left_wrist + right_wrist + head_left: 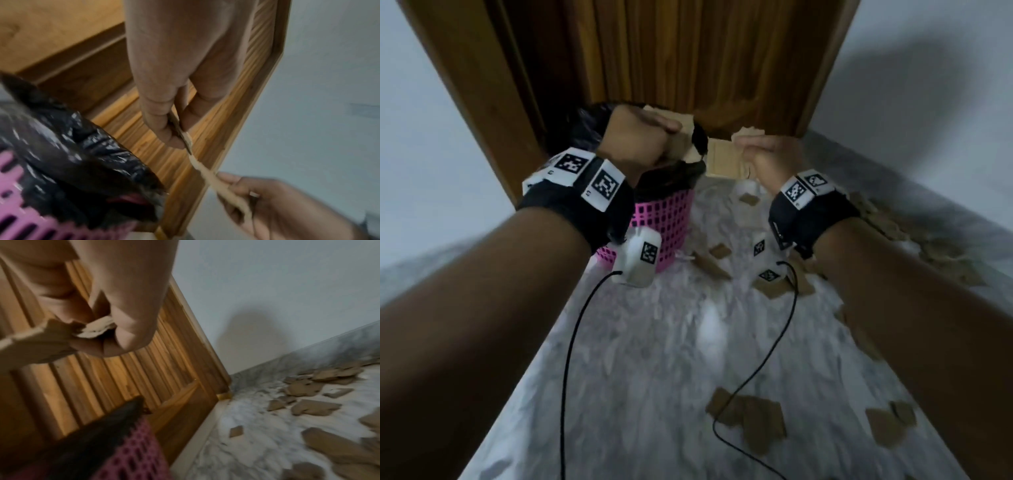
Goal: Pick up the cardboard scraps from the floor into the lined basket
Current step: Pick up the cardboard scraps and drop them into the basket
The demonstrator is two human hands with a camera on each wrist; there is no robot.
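The pink basket [664, 219] with its black liner [671, 171] stands on the marble floor in front of a wooden door. My left hand [650, 133] is curled into a fist over the basket's mouth and grips several cardboard scraps [685, 140]. In the left wrist view its fingers [164, 126] pinch a thin scrap [184, 136] edge-on. My right hand [756, 150] is just right of the basket at rim height and holds a larger cardboard piece [722, 159], with thumb and fingers [131, 324] curled round its torn edge [30, 340].
Many cardboard scraps lie on the floor: a pile along the right wall [887, 222], some beside the basket [719, 251], and more near me [753, 418]. The wooden door [688, 51] and its frame stand behind the basket. Black cables hang from both wrists.
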